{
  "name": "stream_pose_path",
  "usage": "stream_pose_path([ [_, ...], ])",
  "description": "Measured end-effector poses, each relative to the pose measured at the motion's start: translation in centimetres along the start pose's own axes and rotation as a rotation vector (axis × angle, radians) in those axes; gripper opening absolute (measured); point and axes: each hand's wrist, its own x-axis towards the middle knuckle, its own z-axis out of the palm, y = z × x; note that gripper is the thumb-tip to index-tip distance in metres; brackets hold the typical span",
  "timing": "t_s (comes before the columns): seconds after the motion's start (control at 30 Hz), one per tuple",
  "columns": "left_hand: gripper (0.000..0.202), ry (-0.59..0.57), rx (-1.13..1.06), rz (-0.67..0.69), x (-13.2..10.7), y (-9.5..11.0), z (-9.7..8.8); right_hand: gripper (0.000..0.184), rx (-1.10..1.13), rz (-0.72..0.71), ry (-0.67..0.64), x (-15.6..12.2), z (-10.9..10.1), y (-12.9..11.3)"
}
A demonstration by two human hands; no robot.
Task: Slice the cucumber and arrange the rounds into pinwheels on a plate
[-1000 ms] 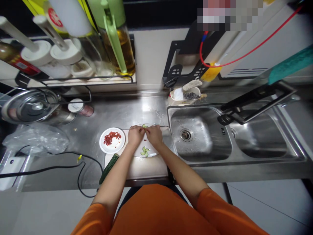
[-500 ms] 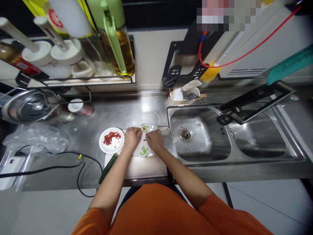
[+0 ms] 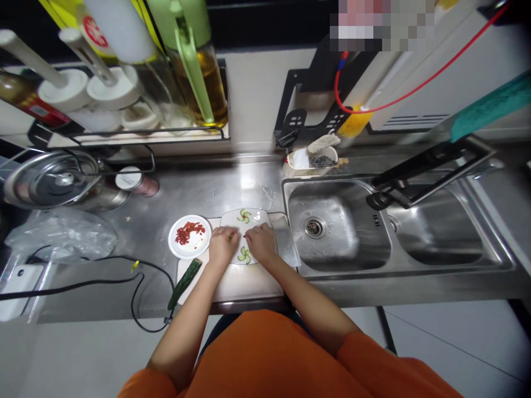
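A white squarish plate [image 3: 261, 218] lies on the cutting board [image 3: 249, 284], with cucumber slices fanned into a far pinwheel [image 3: 244, 216] and a near pinwheel [image 3: 244, 255]. Over the plate's left edge, my left hand [image 3: 224, 244] has its fingers curled together; a small greenish bit seems to show there, too small to name. My right hand [image 3: 261, 243] pinches at the plate's middle, a red goji berry [image 3: 245, 236] at its fingertips. Left of the board stands a round white dish [image 3: 203, 246] of goji berries [image 3: 187, 232]. A cucumber piece [image 3: 185, 283] rests on the board's left edge.
To the right is a double sink [image 3: 340, 226] with a black faucet [image 3: 431, 171]. A plastic bag [image 3: 62, 236], a lidded pot [image 3: 53, 179] and a black cable [image 3: 103, 280] occupy the left counter. A rack [image 3: 136, 138] of bottles and jars hangs behind.
My left hand has drawn back toward me and slightly left, uncovering the far pinwheel. My right hand has also come slightly nearer, its fingertips now at the red berry.
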Motion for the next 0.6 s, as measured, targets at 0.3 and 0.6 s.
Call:
stream_pose_path([
  [0.3,0.017,-0.034,-0.047,0.017,-0.7,0.7,0.3,0.022,0.192,0.264,0.126,-1.5,-0.9,1.5],
  [0.6,0.016,-0.121,-0.122,0.078,-0.4,2.8,2.2,0.018,0.404,0.493,0.270,-3.3,-1.2,4.7],
])
